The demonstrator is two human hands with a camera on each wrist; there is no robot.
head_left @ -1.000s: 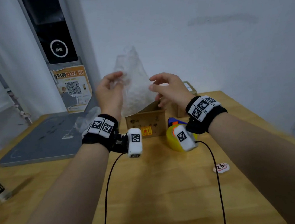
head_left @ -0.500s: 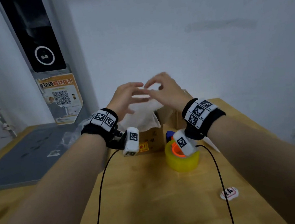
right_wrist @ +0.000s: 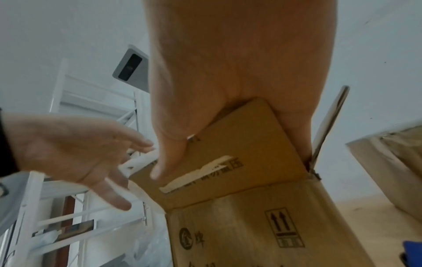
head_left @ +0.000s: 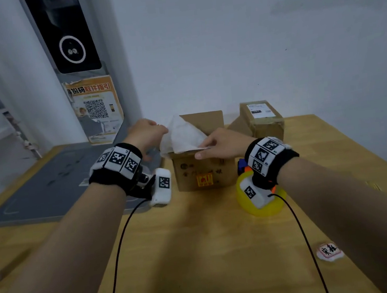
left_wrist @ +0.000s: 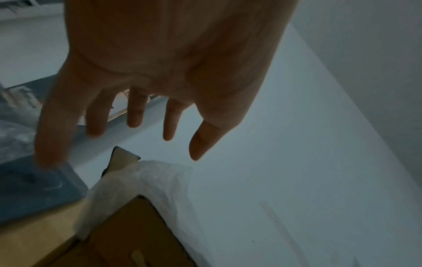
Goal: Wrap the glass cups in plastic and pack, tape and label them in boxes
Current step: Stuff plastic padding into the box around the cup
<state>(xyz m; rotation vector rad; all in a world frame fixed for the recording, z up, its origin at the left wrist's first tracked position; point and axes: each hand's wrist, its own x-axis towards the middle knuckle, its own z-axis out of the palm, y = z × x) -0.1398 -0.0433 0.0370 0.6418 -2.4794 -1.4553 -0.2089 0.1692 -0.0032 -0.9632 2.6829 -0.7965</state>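
Note:
A small open cardboard box (head_left: pixel 202 173) stands mid-table with a wrapped bundle of white bubble plastic (head_left: pixel 181 135) poking out of its top; no glass shows through. My right hand (head_left: pixel 215 145) pinches the box's near flap (right_wrist: pixel 239 153), thumb under it and fingers hidden above. My left hand (head_left: pixel 147 133) hovers at the box's left side beside the plastic (left_wrist: pixel 160 182). Its fingers (left_wrist: pixel 134 112) are spread and straight and hold nothing.
A yellow tape roll (head_left: pixel 267 207) sits just under my right wrist. A sealed labelled box (head_left: pixel 263 119) stands at the back right by the wall. A grey mat (head_left: pixel 54 186) covers the table's left. A small printed sticker (head_left: pixel 328 251) lies near right.
A second ago both hands held the plastic bundle up above the box. It has gone down into the box, the left hand has let go, and the right hand has taken the near flap.

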